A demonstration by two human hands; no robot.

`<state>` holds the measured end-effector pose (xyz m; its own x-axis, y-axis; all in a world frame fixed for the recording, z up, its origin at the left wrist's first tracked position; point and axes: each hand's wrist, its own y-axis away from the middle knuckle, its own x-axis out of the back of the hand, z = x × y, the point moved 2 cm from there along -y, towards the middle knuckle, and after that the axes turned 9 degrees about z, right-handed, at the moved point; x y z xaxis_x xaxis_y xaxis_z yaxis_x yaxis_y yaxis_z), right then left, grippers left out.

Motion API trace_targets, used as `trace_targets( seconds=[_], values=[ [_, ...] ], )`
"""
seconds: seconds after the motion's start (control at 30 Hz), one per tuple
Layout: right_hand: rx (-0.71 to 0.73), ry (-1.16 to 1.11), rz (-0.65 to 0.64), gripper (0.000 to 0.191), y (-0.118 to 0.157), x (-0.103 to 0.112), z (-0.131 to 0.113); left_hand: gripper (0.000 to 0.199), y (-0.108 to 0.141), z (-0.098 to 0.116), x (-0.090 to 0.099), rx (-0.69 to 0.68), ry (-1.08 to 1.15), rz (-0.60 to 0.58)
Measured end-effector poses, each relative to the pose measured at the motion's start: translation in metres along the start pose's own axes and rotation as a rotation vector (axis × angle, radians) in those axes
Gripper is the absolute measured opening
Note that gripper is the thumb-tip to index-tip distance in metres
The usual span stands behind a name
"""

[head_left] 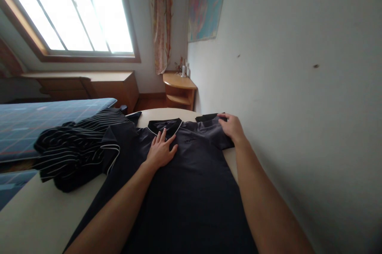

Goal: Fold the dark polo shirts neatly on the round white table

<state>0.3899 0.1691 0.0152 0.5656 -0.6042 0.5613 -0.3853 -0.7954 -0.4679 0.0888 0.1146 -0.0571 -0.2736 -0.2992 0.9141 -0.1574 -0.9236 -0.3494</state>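
A dark short-sleeved polo shirt with white piping lies spread front side up, its collar at the far end. My left hand rests flat on the upper chest just below the collar, fingers spread. At the far right, my right hand has its thumb and fingers closed on the edge of the shirt's sleeve. The opposite sleeve lies bent beside a heap of clothes.
The shirt lies on a pale rounded table. Black-and-white striped clothing is heaped at its left. Beyond are a blue plaid mattress, a wooden desk and a corner shelf. A white wall runs close along the right.
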Motion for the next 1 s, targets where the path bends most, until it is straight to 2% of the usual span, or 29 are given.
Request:
trace_targets(
  seconds=[0.07, 0.17, 0.23, 0.37, 0.47, 0.6, 0.67, 0.77, 0.83, 0.9, 1.0],
  values=[
    [0.101, -0.025, -0.029, 0.031, 0.001, 0.006, -0.017, 0.053, 0.0, 0.0, 0.0, -0.001, 0.006, 0.001],
    [0.258, -0.067, -0.077, 0.041, 0.006, 0.011, -0.038, 0.053, 0.0, 0.0, 0.0, -0.013, 0.021, -0.013],
    [0.293, -0.037, -0.052, 0.048, 0.008, 0.013, -0.044, 0.054, 0.001, -0.001, -0.001, -0.024, 0.028, -0.032],
    [0.13, 0.154, 0.096, 0.042, 0.008, 0.014, -0.033, 0.056, 0.002, 0.0, -0.002, -0.039, 0.031, -0.043],
    [0.025, 0.26, 0.175, 0.042, 0.008, 0.013, -0.016, 0.057, 0.002, 0.0, 0.0, -0.011, 0.014, 0.009],
    [-0.056, 0.396, 0.12, 0.044, 0.013, 0.005, 0.002, 0.055, 0.002, -0.004, 0.007, 0.11, -0.067, 0.112],
    [-0.038, 0.453, 0.114, 0.044, 0.019, -0.001, 0.003, 0.056, 0.004, -0.01, 0.009, 0.174, -0.111, 0.122],
    [0.114, 0.423, 0.182, 0.04, 0.032, -0.011, -0.009, 0.06, 0.008, -0.017, 0.011, 0.228, -0.129, 0.074],
    [0.264, 0.325, 0.162, 0.035, 0.047, -0.021, -0.023, 0.061, 0.01, -0.019, 0.011, 0.229, -0.124, 0.044],
    [0.4, 0.224, 0.065, 0.034, 0.066, -0.032, -0.038, 0.063, 0.012, -0.02, 0.012, 0.218, -0.127, 0.031],
    [0.514, 0.154, -0.133, 0.037, 0.098, -0.05, -0.058, 0.064, 0.014, -0.022, 0.013, 0.204, -0.127, 0.016]
  ],
)
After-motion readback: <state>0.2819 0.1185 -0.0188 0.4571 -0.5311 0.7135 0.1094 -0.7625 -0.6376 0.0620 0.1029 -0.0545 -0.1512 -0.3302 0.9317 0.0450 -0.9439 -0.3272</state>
